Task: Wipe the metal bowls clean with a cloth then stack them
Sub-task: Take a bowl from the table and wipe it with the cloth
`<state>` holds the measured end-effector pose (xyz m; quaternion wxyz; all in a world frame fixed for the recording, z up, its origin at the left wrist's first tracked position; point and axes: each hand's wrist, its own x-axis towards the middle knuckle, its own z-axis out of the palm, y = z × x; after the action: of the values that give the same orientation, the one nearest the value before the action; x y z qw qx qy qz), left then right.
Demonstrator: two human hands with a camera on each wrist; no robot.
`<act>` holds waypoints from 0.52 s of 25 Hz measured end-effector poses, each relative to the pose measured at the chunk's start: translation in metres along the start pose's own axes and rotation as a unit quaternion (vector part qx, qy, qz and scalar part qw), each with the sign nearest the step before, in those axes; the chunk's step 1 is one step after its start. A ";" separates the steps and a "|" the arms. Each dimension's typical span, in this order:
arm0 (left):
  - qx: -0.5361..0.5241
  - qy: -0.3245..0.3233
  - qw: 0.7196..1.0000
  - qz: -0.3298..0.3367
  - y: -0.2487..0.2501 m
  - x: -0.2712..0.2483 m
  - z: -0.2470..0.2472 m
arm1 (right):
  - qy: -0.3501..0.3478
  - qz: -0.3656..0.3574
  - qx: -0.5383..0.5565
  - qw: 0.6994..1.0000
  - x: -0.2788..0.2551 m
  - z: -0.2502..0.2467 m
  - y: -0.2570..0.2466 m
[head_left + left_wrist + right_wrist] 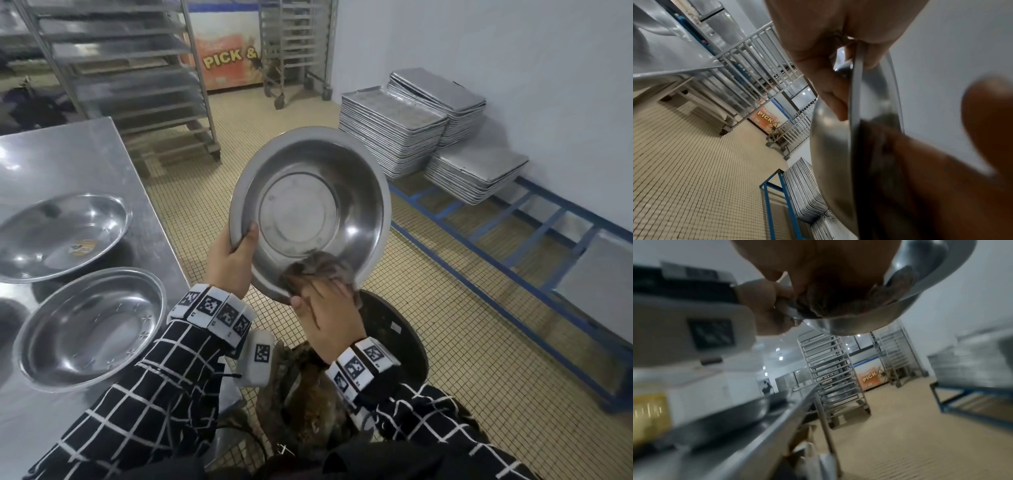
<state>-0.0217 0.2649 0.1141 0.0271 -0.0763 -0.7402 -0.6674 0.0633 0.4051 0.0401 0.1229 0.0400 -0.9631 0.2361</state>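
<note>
Around us we see a steel table (68,164) on the left carrying two more metal bowls: a far bowl (61,236) with a small label inside it and a near bowl (92,329), standing just beside each other. Behind the table stand tall tray racks (130,68) and an orange sign (226,61) reading "PICK &". Along the right wall, stacks of baking trays (394,133) sit on a low blue frame (513,240) over the tiled floor (445,359). Directly under our hands lies a dark round bin (404,335). The held bowl (311,212) is up in the air over the floor and the bin, beside the table's edge, tipped so its open inside faces us; it is shiny steel with a flat round base and a broad rim, somewhat dull and streaked inside. Our left hand (233,260) grips its left rim, thumb hooked over the inside and fingers (830,97) curled behind the wall. Our right hand (329,318) bears on the lower inside wall with a crumpled grey-brown cloth (322,270) bunched under the fingers; the fingers are buried in the cloth, so how tightly they curl around it we cannot tell. Both wrists wear bands of black-and-white markers over checked sleeves (154,394).
</note>
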 end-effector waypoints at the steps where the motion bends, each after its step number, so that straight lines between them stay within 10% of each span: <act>1: 0.001 -0.010 1.000 -0.006 -0.001 -0.001 -0.001 | -0.014 0.010 -0.081 0.997 0.000 -0.003 0.016; 5: 0.016 -0.024 0.999 -0.036 -0.005 -0.008 0.000 | 0.001 0.118 -0.205 0.972 0.009 -0.009 0.064; 13: -0.002 -0.044 0.988 -0.147 -0.009 -0.013 -0.005 | 0.175 0.264 0.146 0.937 0.044 -0.059 0.076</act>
<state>-0.0107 0.2581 0.1043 -0.1042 0.0041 -0.7427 -0.6614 0.0230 0.4991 0.0686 0.2156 -0.2404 -0.8571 0.4015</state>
